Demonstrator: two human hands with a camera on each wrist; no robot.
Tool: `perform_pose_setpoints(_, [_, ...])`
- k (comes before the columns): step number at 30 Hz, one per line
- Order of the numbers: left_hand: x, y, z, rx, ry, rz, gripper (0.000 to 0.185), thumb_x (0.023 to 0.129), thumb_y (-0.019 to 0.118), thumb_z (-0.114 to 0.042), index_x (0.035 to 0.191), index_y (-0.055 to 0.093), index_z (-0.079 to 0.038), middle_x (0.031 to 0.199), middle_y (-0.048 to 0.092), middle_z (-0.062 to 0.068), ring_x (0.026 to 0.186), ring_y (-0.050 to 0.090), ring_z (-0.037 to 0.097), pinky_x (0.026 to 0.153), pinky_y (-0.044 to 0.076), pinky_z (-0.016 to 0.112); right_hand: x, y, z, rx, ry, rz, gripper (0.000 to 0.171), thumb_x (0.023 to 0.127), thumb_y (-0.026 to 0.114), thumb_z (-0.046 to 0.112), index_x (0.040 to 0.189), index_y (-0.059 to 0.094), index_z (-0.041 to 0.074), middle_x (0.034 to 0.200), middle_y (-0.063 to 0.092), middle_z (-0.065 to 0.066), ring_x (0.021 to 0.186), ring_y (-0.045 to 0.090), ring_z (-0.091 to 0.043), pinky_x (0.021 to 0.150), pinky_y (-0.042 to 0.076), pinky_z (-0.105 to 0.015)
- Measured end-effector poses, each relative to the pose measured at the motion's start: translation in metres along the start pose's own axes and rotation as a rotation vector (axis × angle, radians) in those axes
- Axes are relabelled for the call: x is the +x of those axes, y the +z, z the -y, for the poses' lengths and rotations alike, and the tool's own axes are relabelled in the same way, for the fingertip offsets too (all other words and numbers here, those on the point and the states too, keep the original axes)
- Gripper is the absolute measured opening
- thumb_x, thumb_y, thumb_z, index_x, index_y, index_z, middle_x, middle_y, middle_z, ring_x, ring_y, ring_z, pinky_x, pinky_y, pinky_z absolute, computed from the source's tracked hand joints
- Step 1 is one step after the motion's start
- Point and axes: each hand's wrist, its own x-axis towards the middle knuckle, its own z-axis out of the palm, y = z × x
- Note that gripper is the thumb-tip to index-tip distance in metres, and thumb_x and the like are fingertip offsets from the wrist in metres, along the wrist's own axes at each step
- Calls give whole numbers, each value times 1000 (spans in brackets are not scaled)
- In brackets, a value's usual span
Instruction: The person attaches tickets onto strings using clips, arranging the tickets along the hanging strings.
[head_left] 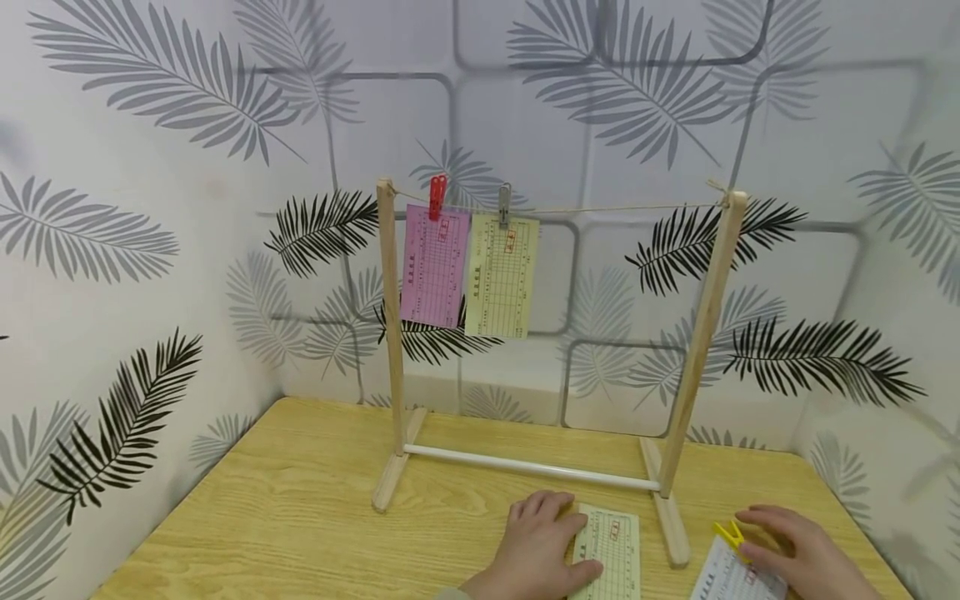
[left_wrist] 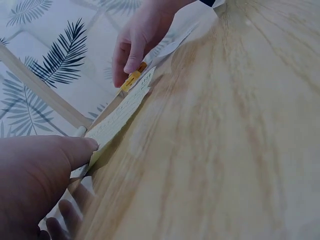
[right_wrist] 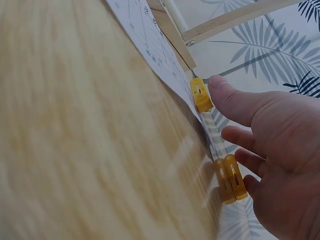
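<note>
On the table, a yellow printed slip (head_left: 618, 550) lies by my left hand (head_left: 536, 546). That hand's fingers are spread beside the left edge, and the thumb (left_wrist: 75, 150) rests over the paper. To the right is a white printed slip (head_left: 723, 575) with a yellow clothespin (head_left: 729, 537) at its top end. My right hand (head_left: 806, 550) reaches around the clothespin from the right, its thumb and fingers apart. In the right wrist view, the thumb tip comes right up to one yellow piece (right_wrist: 201, 95), and the fingers are close to another yellow piece (right_wrist: 235, 177).
A wooden frame (head_left: 705, 350) with a white crossbar (head_left: 525, 468) stands behind the hands. From its string (head_left: 630, 207) hang a pink slip (head_left: 433, 275) under a red clothespin (head_left: 437, 198) and another yellow slip (head_left: 501, 283) under a grey clothespin (head_left: 505, 207).
</note>
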Motion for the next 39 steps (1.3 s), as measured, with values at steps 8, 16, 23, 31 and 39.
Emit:
perform_pose_setpoints(8, [1,1,2,-13,7,-17,56,104,67,-64,146,71,-28,162,51,-6,150,42,24,118,38,55,3,2,2,-56,35,18,64,104,76,48,144,68,-2,149,57,-38,137,46,-67,103,44,-78])
perform_pose_setpoints(16, [0,-2,4,-39,21,-36,47,105,70,-58,144,73,-31,158,55,-8,147,46,22,117,40,56,5,-1,1,-22,-70,-18,42,113,64,16,150,62,-5,146,63,-31,134,56,-58,104,49,-72])
perform_pose_setpoints(23, [0,3,8,-69,62,-88,33,109,70,-47,137,78,-30,147,64,-10,138,53,18,111,44,52,7,3,0,-70,-65,-24,45,106,72,9,150,65,1,144,63,-30,132,57,-57,100,51,-72])
perform_pose_setpoints(31, [2,7,9,-152,44,-187,5,104,81,-29,103,78,-25,128,70,-9,126,60,17,107,48,50,5,5,-1,-140,-133,-60,42,102,76,6,144,70,3,143,59,-39,130,56,-63,98,49,-76])
perform_pose_setpoints(39, [3,6,8,-154,33,-227,9,100,84,-26,96,76,-25,121,71,-11,119,60,14,103,49,45,4,6,-2,-170,-158,-60,42,101,76,5,143,73,7,146,56,-40,130,54,-65,96,47,-79])
